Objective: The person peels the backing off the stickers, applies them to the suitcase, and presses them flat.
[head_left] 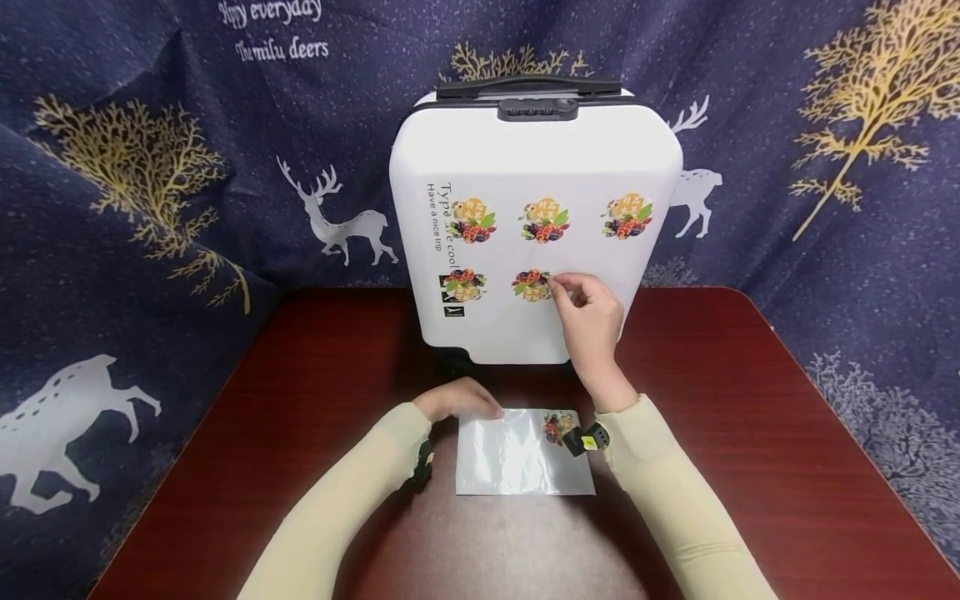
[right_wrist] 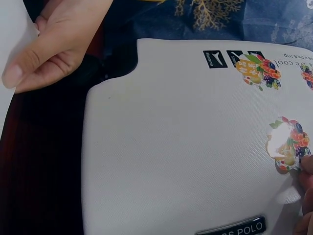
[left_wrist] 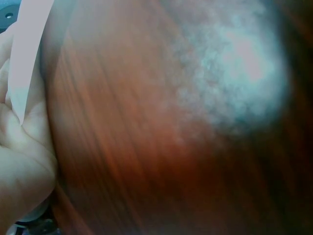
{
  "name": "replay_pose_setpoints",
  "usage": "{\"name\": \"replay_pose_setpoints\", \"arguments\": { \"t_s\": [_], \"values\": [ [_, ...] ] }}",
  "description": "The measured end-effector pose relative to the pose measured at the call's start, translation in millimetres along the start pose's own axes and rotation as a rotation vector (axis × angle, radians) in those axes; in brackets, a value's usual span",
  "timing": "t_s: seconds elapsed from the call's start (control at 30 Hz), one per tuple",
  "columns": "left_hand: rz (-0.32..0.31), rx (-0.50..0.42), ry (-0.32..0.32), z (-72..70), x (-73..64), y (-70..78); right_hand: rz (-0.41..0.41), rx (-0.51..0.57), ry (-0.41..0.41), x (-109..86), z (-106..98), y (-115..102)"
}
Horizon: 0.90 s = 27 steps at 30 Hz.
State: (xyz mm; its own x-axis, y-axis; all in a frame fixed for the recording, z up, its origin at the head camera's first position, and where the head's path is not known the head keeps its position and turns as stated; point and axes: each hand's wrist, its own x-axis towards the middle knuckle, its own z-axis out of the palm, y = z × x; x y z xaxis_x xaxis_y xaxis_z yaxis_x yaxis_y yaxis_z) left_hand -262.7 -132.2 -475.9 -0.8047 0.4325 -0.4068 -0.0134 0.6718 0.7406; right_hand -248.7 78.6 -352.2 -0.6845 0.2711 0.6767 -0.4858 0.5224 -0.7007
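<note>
A white suitcase [head_left: 532, 154] stands upright on the table, with several fruit stickers on its front. My right hand [head_left: 594, 323] pinches the right edge of a fruit sticker [head_left: 529, 286] in the middle of the lower row. The right wrist view shows this sticker [right_wrist: 287, 144] against the shell, glare on its face, fingertips at its edge. Below the suitcase, my left hand [head_left: 459, 400] grips the upper left of a glossy sticker sheet [head_left: 487, 467] between thumb and fingers. One fruit sticker [head_left: 557, 427] shows on the sheet, partly behind the right wrist's camera.
The dark red table [head_left: 337, 375] carries the suitcase near its back edge. Behind hangs a navy cloth [head_left: 247, 125] with deer and gold trees. A black handle [head_left: 528, 87] and combination lock [head_left: 537, 109] top the suitcase. A nameplate [right_wrist: 232, 226] shows in the right wrist view.
</note>
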Motion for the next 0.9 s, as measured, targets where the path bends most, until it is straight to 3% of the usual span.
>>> {"name": "replay_pose_setpoints", "arguments": {
  "t_s": [0.37, 0.6, 0.9],
  "values": [
    [-0.003, 0.006, -0.001, -0.4, 0.6, 0.8, -0.015, -0.022, -0.005, -2.4, -1, 5],
    [-0.014, -0.003, -0.002, -0.1, -0.4, 1.0, -0.017, 0.034, 0.005, -6.9, -5, 10],
    [-0.007, -0.007, 0.001, 0.1, -0.3, 0.7, -0.018, 0.041, -0.084, -19.9, -13, 18]
  ]
}}
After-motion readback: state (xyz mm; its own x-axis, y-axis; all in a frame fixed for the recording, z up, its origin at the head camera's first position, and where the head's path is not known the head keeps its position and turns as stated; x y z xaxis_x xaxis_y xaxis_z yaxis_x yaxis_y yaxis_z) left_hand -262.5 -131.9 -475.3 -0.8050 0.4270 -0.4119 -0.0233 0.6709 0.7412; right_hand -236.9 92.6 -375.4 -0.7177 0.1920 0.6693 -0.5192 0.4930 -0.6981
